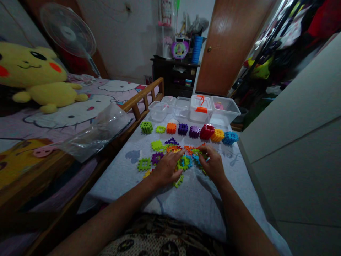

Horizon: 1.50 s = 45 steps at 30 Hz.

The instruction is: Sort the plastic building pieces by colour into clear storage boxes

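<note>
A heap of flat, toothed plastic building tiles point(170, 153) in green, purple, orange and blue lies on a pale sheet point(197, 199). My left hand point(167, 167) rests flat on the heap's left side, fingers stretched out over the tiles. On the heap's right side my right hand point(213, 163) has its fingers curled and pinched around a green tile point(198, 153). Beyond the heap stands a row of assembled cubes: green point(146, 127), orange point(171, 128), purple point(182, 128), red point(207, 131), yellow-orange point(217, 135) and blue point(230, 137).
Clear plastic boxes point(225, 110), one with an orange-latched lid point(201, 107), stand behind the cubes. A wooden bed rail point(141, 97) and a clear plastic bag point(99, 133) lie to the left, with a yellow plush toy point(37, 74) and a fan point(68, 32). A pale wall point(293, 135) rises to the right.
</note>
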Motion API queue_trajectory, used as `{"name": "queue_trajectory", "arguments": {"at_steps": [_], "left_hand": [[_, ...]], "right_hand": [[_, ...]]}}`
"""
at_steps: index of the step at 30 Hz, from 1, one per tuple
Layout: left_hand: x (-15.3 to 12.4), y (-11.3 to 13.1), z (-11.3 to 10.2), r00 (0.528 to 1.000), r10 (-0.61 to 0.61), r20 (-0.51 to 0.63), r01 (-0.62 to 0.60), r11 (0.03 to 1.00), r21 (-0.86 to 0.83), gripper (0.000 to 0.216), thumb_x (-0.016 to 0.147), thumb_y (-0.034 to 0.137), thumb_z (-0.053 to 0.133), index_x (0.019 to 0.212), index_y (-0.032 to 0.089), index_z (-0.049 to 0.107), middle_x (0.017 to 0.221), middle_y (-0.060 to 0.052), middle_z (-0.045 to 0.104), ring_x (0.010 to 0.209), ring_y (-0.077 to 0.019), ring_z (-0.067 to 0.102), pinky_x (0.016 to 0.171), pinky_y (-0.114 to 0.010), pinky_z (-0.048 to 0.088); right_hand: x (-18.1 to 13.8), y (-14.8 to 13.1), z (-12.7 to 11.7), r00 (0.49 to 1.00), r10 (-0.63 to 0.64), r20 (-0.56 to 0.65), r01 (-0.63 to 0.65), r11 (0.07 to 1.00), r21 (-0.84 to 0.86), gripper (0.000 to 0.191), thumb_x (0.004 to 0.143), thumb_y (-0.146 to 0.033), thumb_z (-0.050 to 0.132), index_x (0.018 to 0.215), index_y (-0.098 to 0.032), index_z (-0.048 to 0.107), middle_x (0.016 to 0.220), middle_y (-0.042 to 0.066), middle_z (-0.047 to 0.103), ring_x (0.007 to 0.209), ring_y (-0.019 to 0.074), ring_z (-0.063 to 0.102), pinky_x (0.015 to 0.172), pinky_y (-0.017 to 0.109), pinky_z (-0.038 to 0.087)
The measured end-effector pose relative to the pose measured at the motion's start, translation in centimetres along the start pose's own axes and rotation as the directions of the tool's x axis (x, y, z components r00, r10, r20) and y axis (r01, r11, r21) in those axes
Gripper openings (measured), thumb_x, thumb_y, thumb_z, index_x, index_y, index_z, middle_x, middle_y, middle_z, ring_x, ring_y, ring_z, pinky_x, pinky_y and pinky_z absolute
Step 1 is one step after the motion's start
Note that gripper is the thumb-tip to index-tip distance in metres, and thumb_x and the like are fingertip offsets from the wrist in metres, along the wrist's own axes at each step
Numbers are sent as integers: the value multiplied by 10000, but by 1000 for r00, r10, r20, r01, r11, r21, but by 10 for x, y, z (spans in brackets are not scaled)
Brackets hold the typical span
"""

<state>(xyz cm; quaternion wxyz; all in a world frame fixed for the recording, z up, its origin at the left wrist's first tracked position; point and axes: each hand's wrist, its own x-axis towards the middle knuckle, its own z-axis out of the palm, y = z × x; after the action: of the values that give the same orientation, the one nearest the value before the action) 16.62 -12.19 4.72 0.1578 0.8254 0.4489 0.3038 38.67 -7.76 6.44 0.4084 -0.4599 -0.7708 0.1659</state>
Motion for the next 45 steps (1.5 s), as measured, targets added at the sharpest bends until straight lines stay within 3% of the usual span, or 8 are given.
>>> {"name": "queue_trajectory", "arguments": {"at_steps": [3,9,15,19,25,33,40,45], "left_hand": [[0,-2,2,999,-32,-14,31,999,-16,756,799,148,640,1472,222,305,1407,-152,533,1280,-298,526,1051,-524,458],[3,-5,4,997,-59,-45,58,998,-27,752,792,132,661,1460,209,325,1423,-150,521,1313,-292,510,1089,-525,432],[5,-7,4,998,-57,-24,57,998,-16,641,786,151,692,1373,182,438,1353,-148,581,1268,-291,549,1058,-516,461],[7,-7,3,1000,-21,-11,21,1000,-3,546,794,157,685,1305,201,499,1278,-125,626,1206,-283,586,1024,-511,487],[9,-8,3,997,-22,-68,21,1000,-5,609,753,123,688,1325,211,499,1270,-126,634,1179,-285,605,988,-515,512],[7,-10,-2,998,-23,-60,19,997,-74,620,762,193,744,1338,207,514,1286,-131,642,1178,-278,621,995,-498,516],[6,-13,-3,997,18,-72,-27,991,-131,585,780,212,736,1328,229,530,1296,-118,639,1196,-267,613,1014,-495,517],[6,-13,-6,997,4,-78,-14,992,-123,569,776,192,723,1313,203,535,1296,-120,636,1211,-256,602,1032,-487,503]], "right_hand": [[-4,-10,14,996,-91,22,92,996,-10,75,868,-168,491,845,-224,536,851,55,580,857,208,555,793,337,460],[-9,-21,27,940,-224,256,223,974,34,61,850,-162,544,859,-222,533,955,75,563,951,229,523,868,371,444],[-9,-19,25,901,-253,353,239,967,85,115,806,-107,512,840,-216,524,912,67,576,926,226,531,852,372,440],[-9,-16,24,912,-218,347,193,976,104,191,791,-106,510,938,-217,558,983,77,594,988,234,544,895,390,448],[-8,6,14,932,-139,335,160,986,-37,694,721,-171,623,1389,-193,436,1357,143,523,1265,312,445,1086,527,326],[-8,25,14,909,-149,390,146,989,37,514,803,-197,649,1303,-223,531,1229,121,615,1154,270,541,1018,497,417],[-12,21,19,920,-138,367,118,990,78,545,786,-165,607,1317,-234,504,1232,116,602,1150,257,568,998,479,454],[-12,15,20,928,-153,339,115,985,128,644,741,-123,606,1355,-236,449,1318,125,543,1250,269,501,1064,493,407]]}}
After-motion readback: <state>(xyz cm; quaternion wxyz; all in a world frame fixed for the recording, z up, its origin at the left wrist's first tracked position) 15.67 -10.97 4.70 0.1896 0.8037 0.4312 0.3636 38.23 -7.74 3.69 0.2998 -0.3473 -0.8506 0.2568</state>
